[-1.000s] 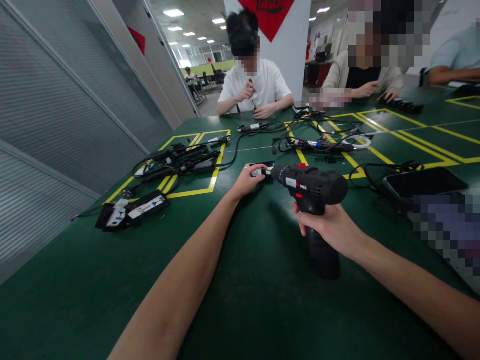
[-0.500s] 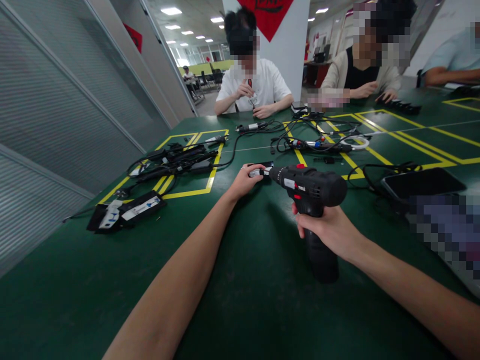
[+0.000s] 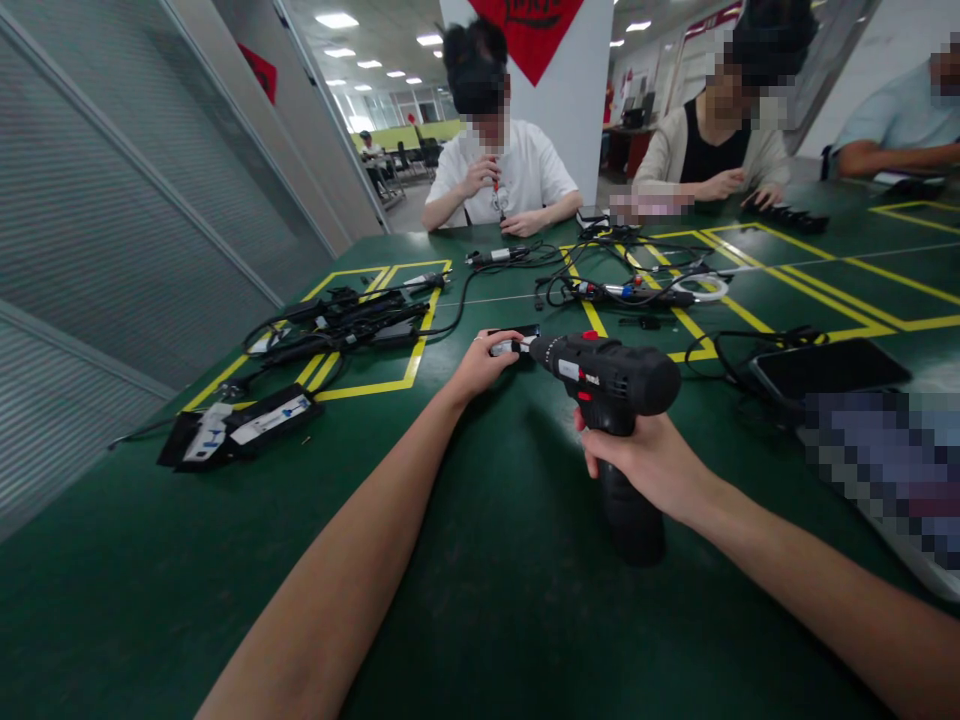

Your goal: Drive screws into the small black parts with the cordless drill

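A black cordless drill (image 3: 611, 372) with red buttons is in my right hand (image 3: 649, 460), whose fingers wrap round its grip. Its chuck points left, and the bit end meets a small black part (image 3: 531, 331) lying on the green table. My left hand (image 3: 480, 367) is closed on that part, thumb and fingers around a pale, shiny area of it. The fingers and the chuck partly cover the part, so its exact kind does not show.
Black cables and tools (image 3: 352, 325) lie on the left, near black pieces with white labels (image 3: 274, 415). A cabled tool (image 3: 630, 293) is farther back. A phone (image 3: 829, 372) rests at the right. Several people sit across the green table (image 3: 480, 600), marked with yellow tape.
The whole view has shifted slightly, so most things appear a little farther left. Both hands keep their holds, and the drill's tip stays at the black part.
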Action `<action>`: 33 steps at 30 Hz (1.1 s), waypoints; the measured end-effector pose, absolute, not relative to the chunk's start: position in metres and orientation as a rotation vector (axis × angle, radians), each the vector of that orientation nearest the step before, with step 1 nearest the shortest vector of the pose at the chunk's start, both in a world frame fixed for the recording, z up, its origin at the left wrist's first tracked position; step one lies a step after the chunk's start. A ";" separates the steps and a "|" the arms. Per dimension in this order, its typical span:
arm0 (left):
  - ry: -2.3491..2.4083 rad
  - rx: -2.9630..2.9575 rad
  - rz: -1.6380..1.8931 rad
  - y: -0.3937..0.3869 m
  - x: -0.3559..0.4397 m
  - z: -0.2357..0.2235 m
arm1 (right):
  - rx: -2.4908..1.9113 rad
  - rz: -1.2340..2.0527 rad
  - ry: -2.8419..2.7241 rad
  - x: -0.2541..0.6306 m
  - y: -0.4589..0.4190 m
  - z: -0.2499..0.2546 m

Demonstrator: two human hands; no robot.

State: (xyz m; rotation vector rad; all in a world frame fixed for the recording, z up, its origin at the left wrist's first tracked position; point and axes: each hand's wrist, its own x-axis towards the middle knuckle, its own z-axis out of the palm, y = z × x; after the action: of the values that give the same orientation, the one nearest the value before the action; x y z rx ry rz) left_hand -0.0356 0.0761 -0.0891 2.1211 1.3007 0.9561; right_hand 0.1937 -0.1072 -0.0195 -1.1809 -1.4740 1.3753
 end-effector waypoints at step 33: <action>1.313 2.071 0.967 0.069 -0.031 -0.082 | -1.249 1.384 -1.440 0.191 -0.110 -0.010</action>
State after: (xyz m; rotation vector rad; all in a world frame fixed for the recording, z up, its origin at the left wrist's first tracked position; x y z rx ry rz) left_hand -0.0310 0.0694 -0.0815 2.0706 1.3128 0.9671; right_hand 0.1914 -0.1104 -0.0098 -1.2491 -1.4404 1.3840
